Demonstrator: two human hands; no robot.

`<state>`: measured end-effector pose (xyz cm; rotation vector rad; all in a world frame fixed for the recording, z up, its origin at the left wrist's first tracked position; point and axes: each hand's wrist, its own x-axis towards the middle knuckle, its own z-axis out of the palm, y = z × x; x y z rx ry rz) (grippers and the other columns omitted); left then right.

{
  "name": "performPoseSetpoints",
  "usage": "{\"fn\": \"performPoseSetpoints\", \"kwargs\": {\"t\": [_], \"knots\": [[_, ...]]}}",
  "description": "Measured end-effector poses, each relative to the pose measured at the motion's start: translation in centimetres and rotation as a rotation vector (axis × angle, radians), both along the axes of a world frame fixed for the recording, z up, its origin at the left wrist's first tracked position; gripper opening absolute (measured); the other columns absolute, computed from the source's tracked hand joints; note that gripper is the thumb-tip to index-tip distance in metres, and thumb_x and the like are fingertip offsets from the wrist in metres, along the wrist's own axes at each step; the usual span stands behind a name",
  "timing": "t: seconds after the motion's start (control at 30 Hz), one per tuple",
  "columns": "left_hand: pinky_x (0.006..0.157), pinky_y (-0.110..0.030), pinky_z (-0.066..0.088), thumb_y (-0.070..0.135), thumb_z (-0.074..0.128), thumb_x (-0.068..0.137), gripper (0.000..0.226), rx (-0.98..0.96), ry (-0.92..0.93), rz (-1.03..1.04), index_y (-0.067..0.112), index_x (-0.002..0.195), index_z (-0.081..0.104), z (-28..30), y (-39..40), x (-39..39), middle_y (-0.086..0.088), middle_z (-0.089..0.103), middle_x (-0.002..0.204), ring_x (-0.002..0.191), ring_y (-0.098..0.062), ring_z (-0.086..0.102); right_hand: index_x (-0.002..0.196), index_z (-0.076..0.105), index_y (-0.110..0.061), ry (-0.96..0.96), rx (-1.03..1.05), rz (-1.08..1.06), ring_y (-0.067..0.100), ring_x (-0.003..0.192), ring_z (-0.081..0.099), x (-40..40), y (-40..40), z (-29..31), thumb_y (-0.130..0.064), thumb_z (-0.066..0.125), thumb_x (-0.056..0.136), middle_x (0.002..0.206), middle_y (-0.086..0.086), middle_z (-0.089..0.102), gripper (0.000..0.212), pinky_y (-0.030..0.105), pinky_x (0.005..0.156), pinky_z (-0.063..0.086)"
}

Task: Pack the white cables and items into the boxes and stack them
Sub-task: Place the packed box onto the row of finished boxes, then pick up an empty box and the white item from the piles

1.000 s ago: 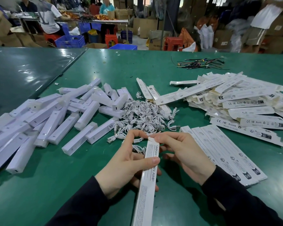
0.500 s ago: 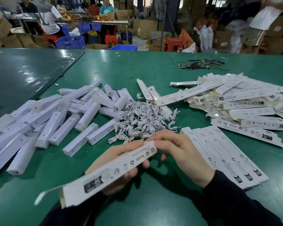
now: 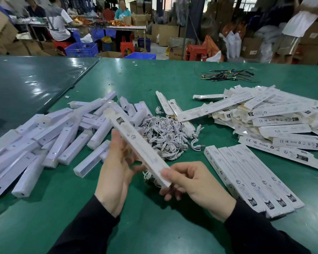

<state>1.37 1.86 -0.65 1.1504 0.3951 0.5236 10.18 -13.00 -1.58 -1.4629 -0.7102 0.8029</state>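
Green-covered table [image 3: 163, 85] fills the view, its surface glossy.
Left side: loose heap of long white plastic lamp bars [image 3: 44, 136], lying crosswise over one another.
Right, far half: sprawling pile of flat white printed cardboard boxes [image 3: 268, 116], many with end flaps open.
Right, near edge: four closed white boxes laid side by side in a neat row [image 3: 250, 178], touching along their long edges.
Centre: tangle of short white cables [image 3: 165, 132], between the bars and the boxes.
Far right: small bundle of dark thin wires [image 3: 228, 75], well apart from the rest.
Held above the table: one long white printed box [image 3: 138, 145], tilted, far end flap open.
Left hand [image 3: 116, 173] cradles its middle from below, fingers loosely wrapped.
Right hand [image 3: 195, 182] pinches its near end, thumb on top.
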Motion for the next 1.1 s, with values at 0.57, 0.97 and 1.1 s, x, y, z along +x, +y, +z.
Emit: {"fn": "performPoseSetpoints", "kwargs": {"t": [0.57, 0.97, 1.1], "knots": [[0.037, -0.017, 0.037, 0.045, 0.047, 0.09, 0.039, -0.322, -0.262, 0.011, 0.011, 0.102, 0.061, 2.6, 2.0, -1.1, 0.0, 0.049, 0.06, 0.038, -0.009, 0.04, 0.145, 0.036, -0.018, -1.492, -0.437, 0.227, 0.018, 0.146, 0.016, 1.1, 11.4, 0.7, -0.02, 0.061, 0.086, 0.151, -0.002, 0.035, 0.064, 0.046, 0.114, 0.015], [0.037, -0.015, 0.03, 0.041, 0.036, 0.1, 0.039, -0.267, -0.226, 0.084, 0.011, 0.095, 0.059, 2.4, 3.3, -1.4, 0.0, 0.047, 0.057, 0.038, -0.009, 0.036, 0.104, 0.062, -0.016, -0.803, 0.039, -0.173, 0.009, 0.098, 0.06, 3.1, 10.2, 2.8, -0.025, 0.058, 0.097, 0.104, -0.006, 0.068, 0.012, 0.028, 0.089, 0.047], [0.036, -0.016, 0.033, 0.044, 0.048, 0.089, 0.039, -0.244, -0.083, -0.077, 0.009, 0.101, 0.061, 2.0, 2.7, -1.1, -0.004, 0.049, 0.063, 0.038, -0.011, 0.038, 0.115, 0.058, -0.022, 0.199, 0.347, -0.211, 0.015, 0.082, 0.071, 3.4, 6.0, 4.5, -0.039, 0.052, 0.091, 0.083, -0.001, 0.071, 0.03, 0.03, 0.067, 0.058]]}}
